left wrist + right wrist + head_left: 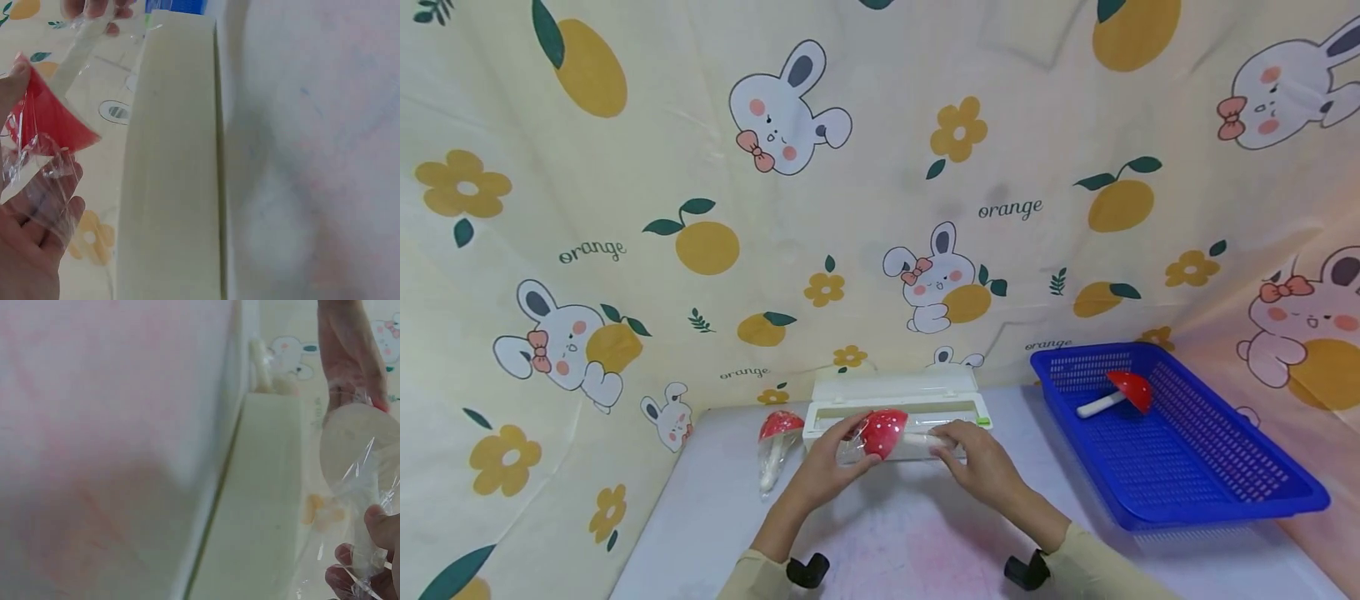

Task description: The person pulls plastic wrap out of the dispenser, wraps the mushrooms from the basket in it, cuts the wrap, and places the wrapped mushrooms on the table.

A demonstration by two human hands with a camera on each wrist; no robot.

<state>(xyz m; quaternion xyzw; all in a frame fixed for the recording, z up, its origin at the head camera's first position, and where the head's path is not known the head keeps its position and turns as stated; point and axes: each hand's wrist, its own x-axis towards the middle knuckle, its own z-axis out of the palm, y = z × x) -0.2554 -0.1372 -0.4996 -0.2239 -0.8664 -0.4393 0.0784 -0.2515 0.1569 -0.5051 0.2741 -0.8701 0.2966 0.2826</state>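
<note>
Holding a red, white-spotted toy mushroom with a white stem took both hands, stem pointing right, raised off the white-covered desk by a long white plastic box. Left hand: grip clamped on the cap, thumb and fingers on opposite sides. Right hand: grip clamped on the stem, thumb against fingers. Loose, crinkled clear plastic film hung around cap and stem. Box lid stood open at the rear; small green piece sat at the box's right end. Second red-capped mushroom in clear film lay just left of the box. Blue perforated plastic basket was to the right, third red-capped mushroom lying inside near its far end.
</note>
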